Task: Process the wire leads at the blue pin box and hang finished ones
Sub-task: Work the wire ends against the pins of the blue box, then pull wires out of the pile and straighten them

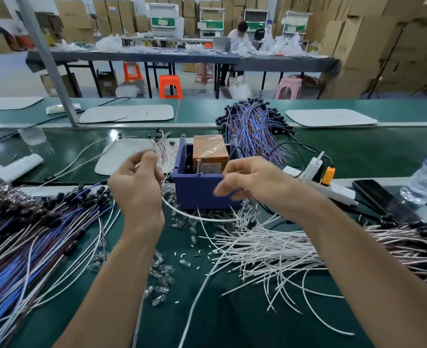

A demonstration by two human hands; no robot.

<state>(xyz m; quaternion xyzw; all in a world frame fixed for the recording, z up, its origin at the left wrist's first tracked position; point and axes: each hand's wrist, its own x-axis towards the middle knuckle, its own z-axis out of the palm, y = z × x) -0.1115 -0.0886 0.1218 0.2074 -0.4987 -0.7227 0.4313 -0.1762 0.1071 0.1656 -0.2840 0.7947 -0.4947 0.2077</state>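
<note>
Partly hidden: lead (195, 216), inside left hand (137, 189), right hand (255, 183).

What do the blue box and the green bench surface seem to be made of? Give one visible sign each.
Blue box: likely moulded plastic, matte, uniform colour, thick walls. Bench surface: seems a rubbery green mat, smooth with faint sheen.

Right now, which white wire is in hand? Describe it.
Find the blue box on the green bench. Just in front of it, one white wire arcs from the left hand to under the right hand. Unlike the loose white pile, it is lifted off the bench.
</note>
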